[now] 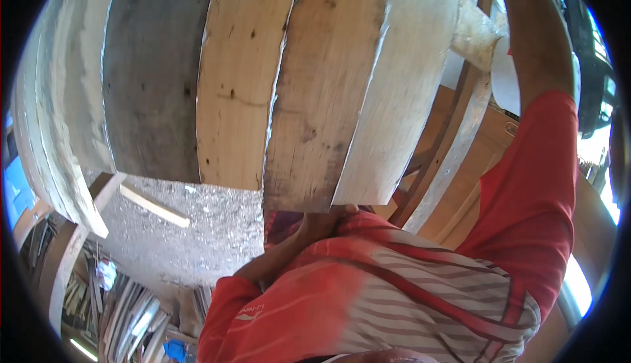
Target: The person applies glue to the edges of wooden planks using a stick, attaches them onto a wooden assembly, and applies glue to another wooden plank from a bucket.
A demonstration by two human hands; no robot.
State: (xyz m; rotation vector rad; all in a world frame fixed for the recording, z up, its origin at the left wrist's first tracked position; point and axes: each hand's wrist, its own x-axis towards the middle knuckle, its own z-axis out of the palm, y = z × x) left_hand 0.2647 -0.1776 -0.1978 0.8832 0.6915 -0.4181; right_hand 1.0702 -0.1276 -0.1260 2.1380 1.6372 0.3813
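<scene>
Wide wooden planks lie side by side in front of me, with white glue-like lines along their seams. One brown plank [322, 100] ends just above my left hand [325, 221]. That hand is at the plank's near end, close to my body, and its fingers are mostly hidden beneath the edge. A paler plank [404, 87] adjoins on the right, a knotty light one [240, 100] on the left, then a dark grey one [154, 80]. My right arm [539, 41] reaches up along the right side; its hand is beyond the top of the picture.
Below the planks at left, a wooden strip [154, 205] lies on the littered ground [210, 238]. Stacked timber offcuts [131, 317] fill the lower left. A wooden frame beam [453, 146] and a brown panel [483, 159] stand at right.
</scene>
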